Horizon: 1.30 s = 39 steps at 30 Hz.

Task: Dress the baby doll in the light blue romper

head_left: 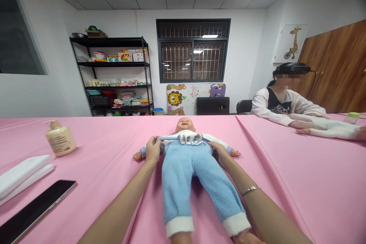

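A baby doll (184, 125) lies on its back on the pink tablecloth (114, 148), head away from me. It wears a white top and light blue fleece trousers (188, 179) with white cuffs. My left hand (153, 149) pinches the trousers' waistband at the doll's right side. My right hand (219, 152) grips the waistband at the other side. Both hands are closed on the fabric, and the band is stretched across the doll's chest.
A cream pump bottle (59, 138) stands at the left. Folded white cloth (23, 173) and a black phone (34, 209) lie near the left front edge. Another person (281, 103) sits at the right with hands on a white garment (328, 127). Shelves (114, 76) stand behind.
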{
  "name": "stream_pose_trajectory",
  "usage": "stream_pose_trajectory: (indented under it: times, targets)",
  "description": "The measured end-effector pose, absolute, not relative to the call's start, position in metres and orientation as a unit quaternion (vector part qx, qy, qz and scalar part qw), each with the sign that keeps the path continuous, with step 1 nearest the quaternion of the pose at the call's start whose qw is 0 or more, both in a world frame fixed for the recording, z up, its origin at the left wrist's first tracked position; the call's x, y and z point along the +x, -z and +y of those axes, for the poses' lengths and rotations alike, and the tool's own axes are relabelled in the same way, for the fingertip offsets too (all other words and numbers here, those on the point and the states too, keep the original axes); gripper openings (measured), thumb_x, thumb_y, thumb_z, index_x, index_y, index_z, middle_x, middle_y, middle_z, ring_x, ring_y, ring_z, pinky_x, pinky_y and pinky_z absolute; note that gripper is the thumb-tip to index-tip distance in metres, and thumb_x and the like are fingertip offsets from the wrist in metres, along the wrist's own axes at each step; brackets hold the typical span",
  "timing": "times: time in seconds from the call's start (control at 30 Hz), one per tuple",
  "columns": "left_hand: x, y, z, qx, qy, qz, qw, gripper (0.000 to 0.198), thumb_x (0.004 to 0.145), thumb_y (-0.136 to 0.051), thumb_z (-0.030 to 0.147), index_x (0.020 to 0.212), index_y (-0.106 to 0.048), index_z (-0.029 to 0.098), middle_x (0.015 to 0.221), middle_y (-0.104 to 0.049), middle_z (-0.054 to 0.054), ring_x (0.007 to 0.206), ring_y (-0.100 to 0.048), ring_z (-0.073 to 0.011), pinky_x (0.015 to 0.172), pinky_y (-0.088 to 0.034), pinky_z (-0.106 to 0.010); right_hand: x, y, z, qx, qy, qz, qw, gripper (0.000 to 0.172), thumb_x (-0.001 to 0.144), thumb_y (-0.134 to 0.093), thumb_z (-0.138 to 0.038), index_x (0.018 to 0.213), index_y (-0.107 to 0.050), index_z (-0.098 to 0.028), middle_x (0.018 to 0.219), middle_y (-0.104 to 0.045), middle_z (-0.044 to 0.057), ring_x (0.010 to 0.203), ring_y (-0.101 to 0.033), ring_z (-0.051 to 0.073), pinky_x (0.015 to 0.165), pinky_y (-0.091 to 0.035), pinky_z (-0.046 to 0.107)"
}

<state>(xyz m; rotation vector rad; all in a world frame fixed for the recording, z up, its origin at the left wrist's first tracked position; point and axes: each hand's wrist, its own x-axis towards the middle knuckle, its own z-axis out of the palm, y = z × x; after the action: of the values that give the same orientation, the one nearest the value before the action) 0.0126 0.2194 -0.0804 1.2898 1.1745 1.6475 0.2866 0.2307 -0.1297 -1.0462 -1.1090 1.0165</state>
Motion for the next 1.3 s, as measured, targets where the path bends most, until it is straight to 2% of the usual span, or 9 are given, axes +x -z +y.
stream_pose_trajectory:
  times: [0.13, 0.33, 0.4, 0.57, 0.67, 0.77, 0.93, 1.13, 1.3]
  targets:
    - [0.009, 0.078, 0.218, 0.45, -0.684, 0.473, 0.324, 0.03, 0.061, -0.054, 0.025, 0.088, -0.041, 0.021, 0.076, -0.053, 0.001, 0.061, -0.056, -0.0146, 0.056, -0.042, -0.025, 0.286, 0.132, 0.234, -0.452, -0.461, -0.459, 0.61, 0.034, 0.054, -0.069, -0.042, 0.06, -0.047, -0.017, 0.05, -0.041, -0.005, 0.047, -0.035, 0.008, 0.046, -0.025, 0.021]
    - [0.009, 0.08, 0.214, 0.611, -0.626, 0.47, 0.114, 0.003, 0.07, -0.045, 0.017, 0.07, -0.046, 0.019, 0.073, -0.053, 0.001, 0.069, -0.053, -0.0149, 0.067, -0.041, -0.027, 0.285, 0.137, 0.236, -0.529, -0.311, -0.497, 0.614, 0.042, 0.057, -0.063, -0.05, 0.075, -0.055, -0.014, 0.062, -0.053, 0.0, 0.058, -0.046, 0.013, 0.056, -0.032, 0.023]
    - [0.011, 0.08, 0.209, 0.7, -0.543, 0.463, 0.027, 0.016, 0.071, -0.042, 0.01, 0.066, -0.055, 0.019, 0.078, -0.057, -0.001, 0.079, -0.053, -0.0176, 0.075, -0.04, -0.031, 0.283, 0.134, 0.229, -0.578, -0.208, -0.527, 0.588, 0.038, 0.064, -0.057, -0.051, 0.074, -0.055, -0.015, 0.065, -0.056, 0.002, 0.063, -0.05, 0.016, 0.06, -0.033, 0.025]
    - [0.016, 0.081, 0.201, 0.747, -0.384, 0.527, -0.129, 0.03, 0.077, -0.047, 0.009, 0.095, -0.066, 0.023, 0.095, -0.059, -0.006, 0.092, -0.05, -0.0243, 0.081, -0.038, -0.039, 0.276, 0.121, 0.212, -0.621, -0.043, -0.548, 0.559, 0.032, 0.078, -0.04, -0.046, 0.075, -0.053, -0.017, 0.073, -0.057, 0.003, 0.067, -0.051, 0.015, 0.062, -0.032, 0.025]
    - [0.016, 0.081, 0.202, 0.704, -0.409, 0.561, -0.147, 0.032, 0.079, -0.049, 0.014, 0.109, -0.062, 0.017, 0.097, -0.054, -0.01, 0.089, -0.05, -0.0243, 0.079, -0.041, -0.038, 0.272, 0.116, 0.208, -0.626, -0.003, -0.546, 0.557, 0.031, 0.079, -0.038, -0.045, 0.08, -0.052, -0.017, 0.068, -0.054, 0.002, 0.064, -0.049, 0.014, 0.059, -0.029, 0.023]
    - [0.016, 0.076, 0.201, 0.671, -0.481, 0.537, -0.171, 0.027, 0.082, -0.048, 0.02, 0.104, -0.065, 0.017, 0.089, -0.05, -0.009, 0.083, -0.05, -0.0216, 0.076, -0.042, -0.033, 0.268, 0.113, 0.206, -0.635, -0.03, -0.55, 0.541, 0.031, 0.08, -0.037, -0.045, 0.087, -0.051, -0.018, 0.054, -0.049, -0.002, 0.055, -0.046, 0.013, 0.055, -0.024, 0.022]
    - [0.033, 0.067, 0.19, 0.652, -0.566, 0.504, 0.021, 0.034, 0.085, -0.044, 0.027, 0.115, -0.056, 0.014, 0.067, -0.051, 0.0, 0.062, -0.05, -0.0152, 0.063, -0.043, -0.027, 0.261, 0.108, 0.204, -0.613, -0.07, -0.551, 0.562, 0.029, 0.08, -0.037, -0.041, 0.09, -0.051, -0.018, 0.048, -0.047, -0.003, 0.05, -0.044, 0.013, 0.055, -0.024, 0.022]
    - [0.046, 0.075, 0.197, 0.623, -0.564, 0.504, 0.199, 0.05, 0.08, -0.045, 0.017, 0.129, -0.038, 0.011, 0.109, -0.06, -0.011, 0.099, -0.057, -0.018, 0.085, -0.045, -0.029, 0.256, 0.108, 0.202, -0.632, -0.107, -0.539, 0.547, 0.026, 0.077, -0.041, -0.038, 0.088, -0.054, -0.018, 0.062, -0.06, 0.0, 0.062, -0.055, 0.016, 0.06, -0.03, 0.023]
    - [0.026, 0.084, 0.211, 0.656, -0.479, 0.536, 0.229, 0.028, 0.081, -0.043, 0.027, 0.096, -0.062, 0.012, 0.098, -0.065, -0.01, 0.096, -0.059, -0.0228, 0.088, -0.042, -0.034, 0.263, 0.112, 0.21, -0.608, -0.243, -0.508, 0.56, 0.03, 0.068, -0.048, -0.041, 0.079, -0.059, -0.015, 0.065, -0.063, 0.004, 0.065, -0.058, 0.018, 0.061, -0.036, 0.025]
